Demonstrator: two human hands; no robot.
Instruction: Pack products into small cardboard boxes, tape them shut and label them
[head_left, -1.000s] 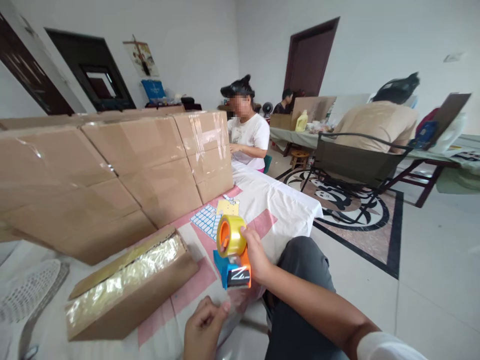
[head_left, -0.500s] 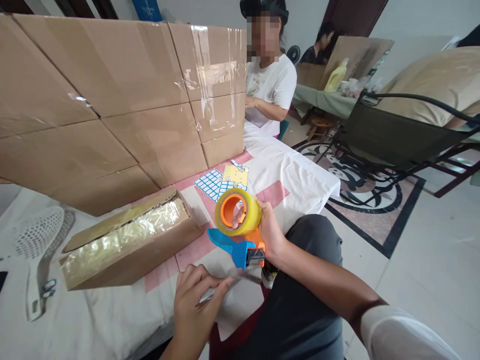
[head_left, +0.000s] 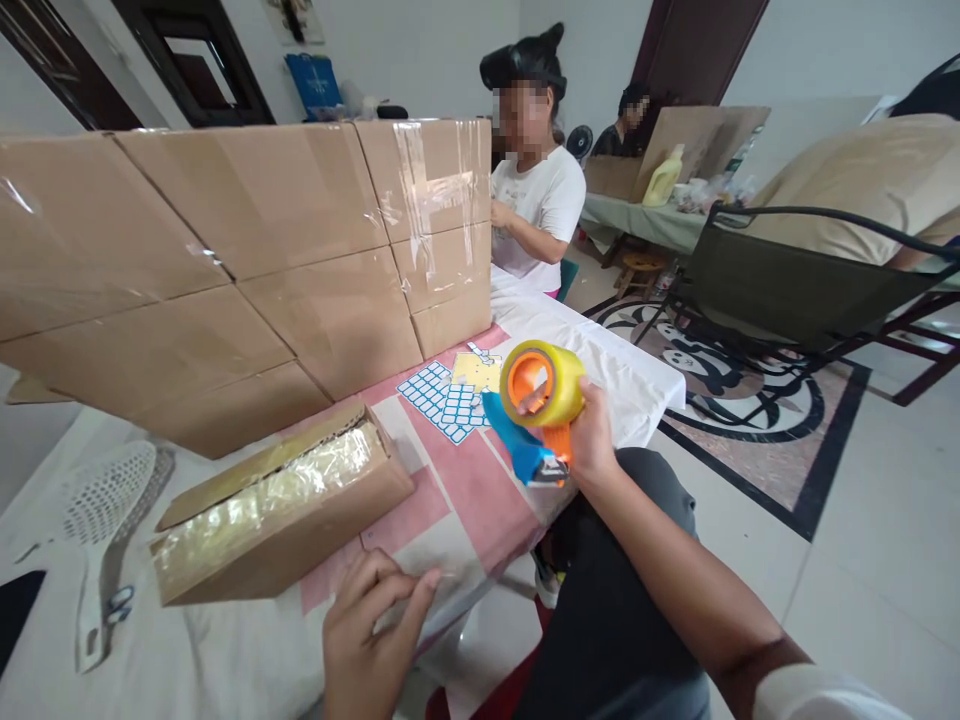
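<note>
My right hand (head_left: pixel 596 435) grips a tape dispenser (head_left: pixel 556 440) with an orange frame, a blue guard and a wide roll of yellowish clear tape. It is raised over the table's right edge. My left hand (head_left: pixel 375 625) is low in front, thumb and fingers drawn together in a pinch. A faint clear glint shows by its thumb tip; what the fingers hold, if anything, I cannot make out. Beyond the left hand lies a cardboard box (head_left: pixel 300 545), its top seam covered with shiny tape. Sheets of blue-edged stickers (head_left: pixel 433 392) and a yellow card (head_left: pixel 480 372) lie behind the dispenser.
Stacked cardboard boxes (head_left: pixel 322 290) wall off the table's back. A white slotted skimmer (head_left: pixel 94 570) and small scissors (head_left: pixel 120 603) lie at left. Another person (head_left: pixel 536 195) sits behind the table. A folding chair (head_left: pixel 810 280) stands on the right.
My right hand has moved up and to the right with the dispenser, away from my left hand. My left hand sits slightly lower and further left. The view has tilted upward.
</note>
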